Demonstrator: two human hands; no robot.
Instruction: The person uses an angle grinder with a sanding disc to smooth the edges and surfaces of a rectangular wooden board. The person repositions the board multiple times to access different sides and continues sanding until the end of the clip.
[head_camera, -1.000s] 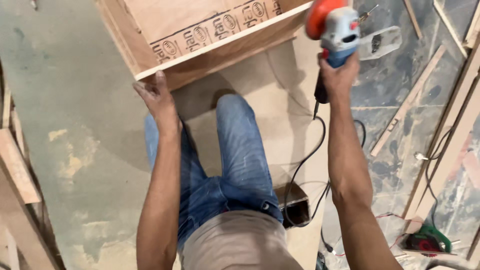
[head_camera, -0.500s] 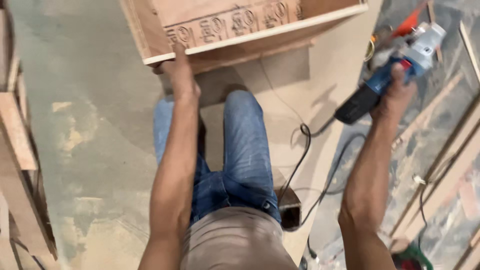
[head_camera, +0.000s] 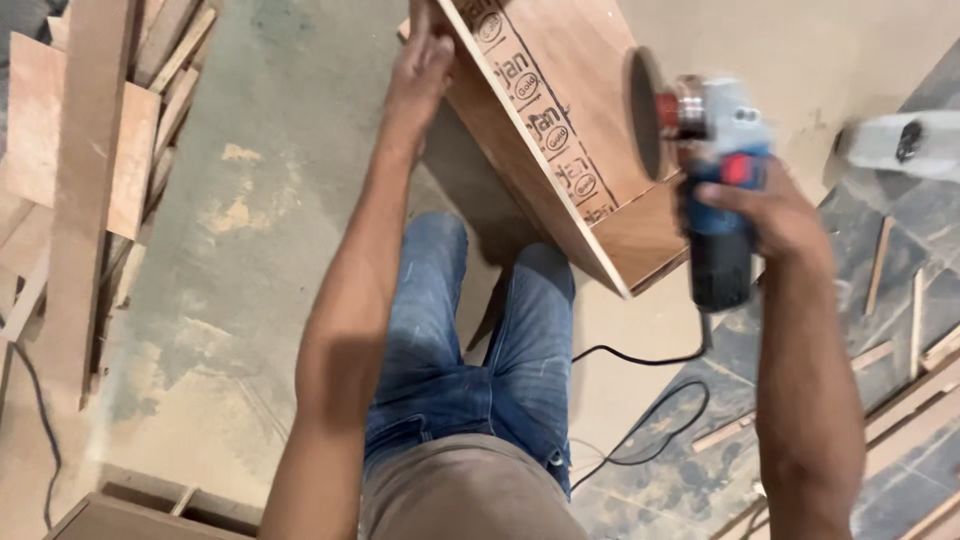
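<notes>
Dusty workshop floor spreads below, with wood offcuts far to the left of the plywood box. That box stands tilted, its long edge running from upper left down to lower right. At its upper corner the left hand is closed on the edge. At its lower right, the right hand is wrapped around the angle grinder, disc facing the panel and nearer to it.
</notes>
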